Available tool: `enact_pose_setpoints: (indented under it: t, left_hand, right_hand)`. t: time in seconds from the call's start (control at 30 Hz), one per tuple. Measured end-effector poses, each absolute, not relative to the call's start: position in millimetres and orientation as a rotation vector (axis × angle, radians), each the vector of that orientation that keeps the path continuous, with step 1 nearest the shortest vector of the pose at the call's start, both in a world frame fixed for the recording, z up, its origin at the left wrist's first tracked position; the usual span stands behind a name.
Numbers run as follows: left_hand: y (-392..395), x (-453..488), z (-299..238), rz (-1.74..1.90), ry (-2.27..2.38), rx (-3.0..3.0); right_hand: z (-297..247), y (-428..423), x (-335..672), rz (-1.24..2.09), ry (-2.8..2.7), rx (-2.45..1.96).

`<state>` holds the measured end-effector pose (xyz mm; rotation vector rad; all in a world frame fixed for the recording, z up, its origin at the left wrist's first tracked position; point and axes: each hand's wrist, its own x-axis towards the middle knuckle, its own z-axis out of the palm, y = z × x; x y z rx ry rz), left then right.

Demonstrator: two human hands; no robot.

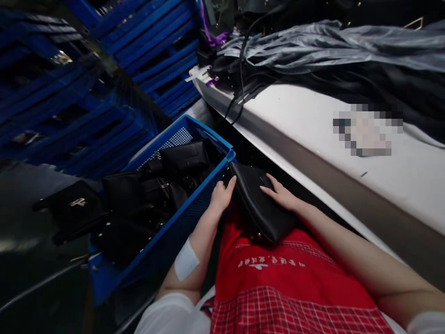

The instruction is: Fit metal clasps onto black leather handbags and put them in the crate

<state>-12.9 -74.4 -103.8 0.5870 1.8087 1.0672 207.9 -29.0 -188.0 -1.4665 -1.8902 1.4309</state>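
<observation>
A black leather handbag (259,204) rests against the red apron (274,264) on my lap, tilted, with small metal studs along its lower edge. My left hand (223,194) grips its left edge, thumb on the near side and the other fingers mostly hidden behind it. On the bag's upper right face lies my right hand (281,195), fingers stretched out and slightly apart, the thumb side pressed to the leather. To the left stands a blue plastic crate (208,178) holding several black bags (186,157).
A white table (295,111) runs along the right, bearing grey plastic sheeting (330,46), black material and a dark cable (242,69). Part of its top is pixelated. Blue slatted pallets or crates (153,41) are stacked at the back left. A black bag with a metal clasp (74,204) overhangs the crate's left side.
</observation>
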Motion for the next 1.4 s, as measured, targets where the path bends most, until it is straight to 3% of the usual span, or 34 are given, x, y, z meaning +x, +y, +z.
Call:
enact_pose_setpoints:
  t: [0.13, 0.23, 0.33, 0.47, 0.63, 0.9, 1.1, 1.4]
  left_hand:
    - [-107.6, -7.2, -102.0, 1.172, 2.082, 1.340]
    - [-143.4, -4.5, -95.3, 1.059, 1.856, 1.711]
    - [-172.7, -2.9, -97.5, 0.912, 1.647, 1.688]
    - [-195.4, -7.7, -118.6, 0.958, 1.762, 1.446]
    - [-204.9, -14.6, -145.4, 0.963, 1.713, 1.199]
    - [-198.4, -9.5, -171.9, 0.957, 1.585, 1.085]
    - [-172.8, -14.2, -189.7, 1.076, 1.401, 0.879]
    - [-146.9, 17.0, -117.4, 0.766, 1.156, 1.405]
  right_hand:
    - [-198.3, -34.0, 213.7, 1.333, -1.813, -1.564]
    - [-200.8, -33.8, 211.4, 1.237, -1.806, -1.614]
    - [-204.5, -35.9, 205.9, 1.074, -1.849, -1.612]
    - [-205.5, -40.0, 201.3, 0.789, -1.983, -1.494]
    - [-205.4, -39.6, 202.0, 0.716, -2.052, -1.433]
    - [-210.2, -37.3, 205.5, 0.803, -1.966, -1.429]
    - [-217.0, -15.2, 209.3, 1.326, -1.504, -1.765]
    - [-168.3, 37.2, 221.0, 1.500, -1.738, -1.431]
